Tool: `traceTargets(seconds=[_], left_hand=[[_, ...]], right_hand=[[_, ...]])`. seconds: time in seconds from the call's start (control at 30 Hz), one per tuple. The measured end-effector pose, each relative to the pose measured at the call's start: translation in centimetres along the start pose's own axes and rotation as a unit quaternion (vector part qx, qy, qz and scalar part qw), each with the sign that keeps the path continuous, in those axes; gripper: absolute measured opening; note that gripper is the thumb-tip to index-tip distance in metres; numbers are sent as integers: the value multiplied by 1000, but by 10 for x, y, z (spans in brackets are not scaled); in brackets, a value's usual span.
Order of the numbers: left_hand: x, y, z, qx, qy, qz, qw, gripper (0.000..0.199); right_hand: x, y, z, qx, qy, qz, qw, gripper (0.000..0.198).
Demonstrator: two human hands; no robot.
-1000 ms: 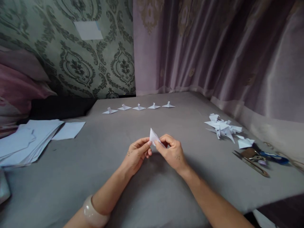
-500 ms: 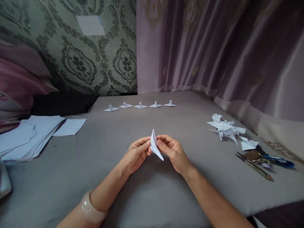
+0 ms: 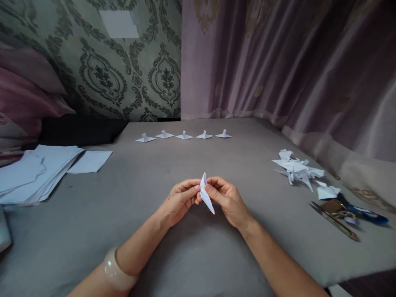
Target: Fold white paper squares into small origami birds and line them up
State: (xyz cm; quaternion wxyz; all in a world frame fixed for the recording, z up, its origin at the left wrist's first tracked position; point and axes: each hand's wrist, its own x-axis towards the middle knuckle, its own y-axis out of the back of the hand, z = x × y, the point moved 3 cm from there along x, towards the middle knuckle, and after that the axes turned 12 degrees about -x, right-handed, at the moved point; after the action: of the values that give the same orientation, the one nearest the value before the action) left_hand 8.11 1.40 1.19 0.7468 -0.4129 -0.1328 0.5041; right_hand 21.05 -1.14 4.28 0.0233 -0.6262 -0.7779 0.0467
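Note:
Between my two hands is a small folded piece of white paper [image 3: 206,198], narrow and pointed at both ends, held above the grey cloth. My left hand [image 3: 181,200] pinches its left side with thumb and fingertips. On the other side, my right hand [image 3: 227,200] grips it, the thumb pressed on the near face and the fingers behind. The fingers hide part of the folds. Farther back, several folded paper pieces [image 3: 184,135] stand in a row, each with flat points and a small upright part.
At the right lies a heap of folded paper pieces [image 3: 298,169], with a single folded piece [image 3: 328,191] beside it. Nearer are tweezers [image 3: 335,222] and a blue-handled tool [image 3: 368,215]. Stacked paper sheets [image 3: 58,165] and smaller sheets [image 3: 91,161] lie at the left.
The folded paper has turned slightly, and its two flaps look closer together. Both hands keep hold of it. The view has shifted a little.

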Motion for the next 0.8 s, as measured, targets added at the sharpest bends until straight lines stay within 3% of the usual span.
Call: traceTargets(seconds=[0.43,0.5,0.67,0.8], left_hand=[[2,7,-1,-5,4,-14,1000,20],[1,7,-1,-4,4,-13,1000,20],[3,6,1,8,-4,5,1000,24],[6,7,3,33,-36,38,998,23]], right_hand=[[4,0,6,62,-59,-38,996,25],[4,1,7,38,-49,-22,998,25],[3,12,7,-128,3,93,987,24],[6,12,12,-163,-2,89,983,20]])
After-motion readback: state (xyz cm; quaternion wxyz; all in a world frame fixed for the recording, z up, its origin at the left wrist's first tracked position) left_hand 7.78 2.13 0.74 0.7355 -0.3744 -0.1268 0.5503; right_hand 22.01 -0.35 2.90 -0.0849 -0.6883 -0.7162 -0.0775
